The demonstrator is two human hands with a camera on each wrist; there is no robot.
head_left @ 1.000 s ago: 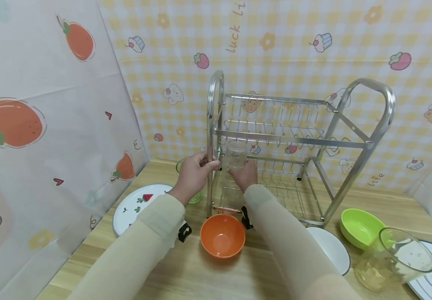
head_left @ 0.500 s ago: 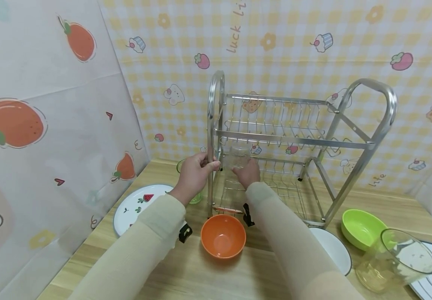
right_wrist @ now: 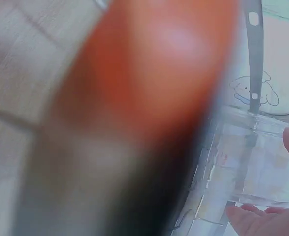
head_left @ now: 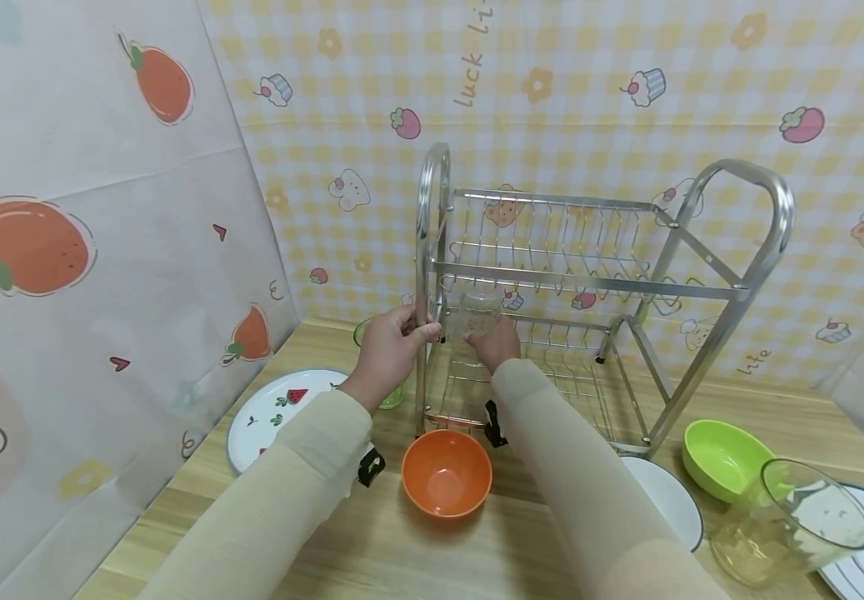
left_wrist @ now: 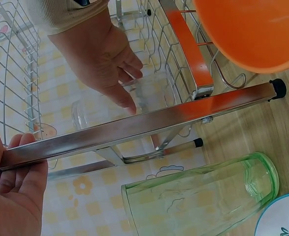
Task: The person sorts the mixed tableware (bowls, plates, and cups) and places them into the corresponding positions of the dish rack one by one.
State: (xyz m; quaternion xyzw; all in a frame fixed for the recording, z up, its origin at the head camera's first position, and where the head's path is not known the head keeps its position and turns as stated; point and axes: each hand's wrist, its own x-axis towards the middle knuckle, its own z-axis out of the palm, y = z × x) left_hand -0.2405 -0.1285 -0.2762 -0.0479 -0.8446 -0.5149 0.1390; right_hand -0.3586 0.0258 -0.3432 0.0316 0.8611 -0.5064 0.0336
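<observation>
The clear glass [head_left: 480, 310] is inside the rack [head_left: 536, 274], below its top shelf and near the left end, just beside the left front post. My right hand [head_left: 497, 342] has it, thumb on one side and fingers on the other, opened only as far as the glass is wide. I can't tell whether its bottom touches the lower wires. If it doesn't, letting go early could drop it; if it does, the thin, spaced wires could leave it rocking or leaning. Smooth glass could also slide through a light pinch, and lifting it too high might knock it against the top shelf.

My left hand [head_left: 390, 346] is closed round the left front post, thumb and fingers wrapping the metal. That should steady the rack, but a hard pull there could tip or drag the whole frame and jolt the glass.

Just outside that post is the green glass [left_wrist: 198, 201], close under my left hand; a careless knuckle or a shifting rack foot could topple it. The orange bowl [head_left: 446, 475] is just in front of the rack's left front corner, between my forearms, so a low sleeve might shove it. Farther right, drawing my right arm back wide could brush the white plate [head_left: 660, 500] or the amber glass [head_left: 750, 542] beyond it.
</observation>
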